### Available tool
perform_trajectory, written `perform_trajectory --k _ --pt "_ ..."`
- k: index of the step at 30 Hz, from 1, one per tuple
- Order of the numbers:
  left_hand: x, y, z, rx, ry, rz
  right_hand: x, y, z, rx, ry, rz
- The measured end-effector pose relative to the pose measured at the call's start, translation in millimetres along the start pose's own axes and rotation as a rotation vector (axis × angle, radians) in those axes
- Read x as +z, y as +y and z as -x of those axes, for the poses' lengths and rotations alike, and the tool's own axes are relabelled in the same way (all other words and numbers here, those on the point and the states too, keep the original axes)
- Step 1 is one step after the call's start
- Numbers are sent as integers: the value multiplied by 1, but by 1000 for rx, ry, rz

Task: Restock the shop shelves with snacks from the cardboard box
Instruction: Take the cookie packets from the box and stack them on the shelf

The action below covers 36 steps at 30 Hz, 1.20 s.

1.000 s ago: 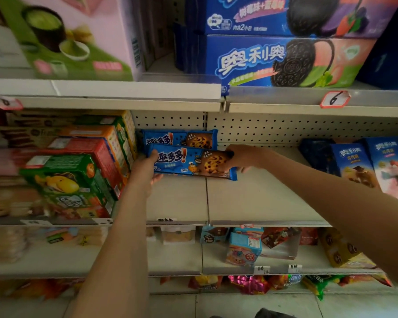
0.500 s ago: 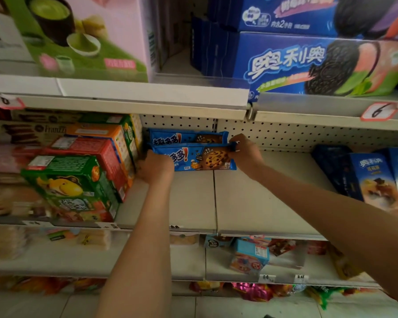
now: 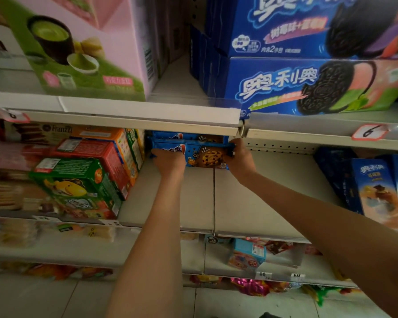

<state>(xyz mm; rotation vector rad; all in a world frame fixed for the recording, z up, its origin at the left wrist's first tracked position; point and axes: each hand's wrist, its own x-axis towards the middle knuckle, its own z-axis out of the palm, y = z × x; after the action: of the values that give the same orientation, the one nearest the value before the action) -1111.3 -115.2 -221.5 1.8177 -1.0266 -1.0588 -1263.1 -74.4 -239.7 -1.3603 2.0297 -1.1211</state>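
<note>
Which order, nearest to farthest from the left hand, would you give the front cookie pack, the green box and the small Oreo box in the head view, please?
1. Front cookie pack: held by the left hand, at the back of the shelf.
2. Green box: to the left, at the shelf front.
3. Small Oreo box: far right of the same shelf.

Both bare arms are stretched out forward, forearms running from the near bottom edge up toward the far middle. Left hand has its back to the camera, fingers tucked round the left end of the blue cookie pack. Right hand grips the right end, its arm coming in diagonally from the right. Wrists look pretty straight.
</note>
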Motion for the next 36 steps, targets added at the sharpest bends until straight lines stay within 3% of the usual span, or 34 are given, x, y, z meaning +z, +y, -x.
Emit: perform_trajectory --k 7,10,14,18,24,33,36 --pt "-26 -5 42 154 -152 -279 -13 -20 31 52 -99 275" --pt "-45 -1 64 108 -249 -426 -16 -40 60 79 -245 269" --pt "-78 -4 98 -17 -208 -440 -16 -80 91 -1 -498 314" --pt "-120 -13 129 -108 -201 -545 0 -117 120 -100 -637 306" --pt "-204 -43 152 -284 -96 -545 59 -162 180 -136 -882 261" --pt "-404 -92 158 -502 156 -401 193 -290 282 -385 -1335 403" --pt "-455 -105 142 -568 243 -324 230 -329 303 -428 -1391 370"
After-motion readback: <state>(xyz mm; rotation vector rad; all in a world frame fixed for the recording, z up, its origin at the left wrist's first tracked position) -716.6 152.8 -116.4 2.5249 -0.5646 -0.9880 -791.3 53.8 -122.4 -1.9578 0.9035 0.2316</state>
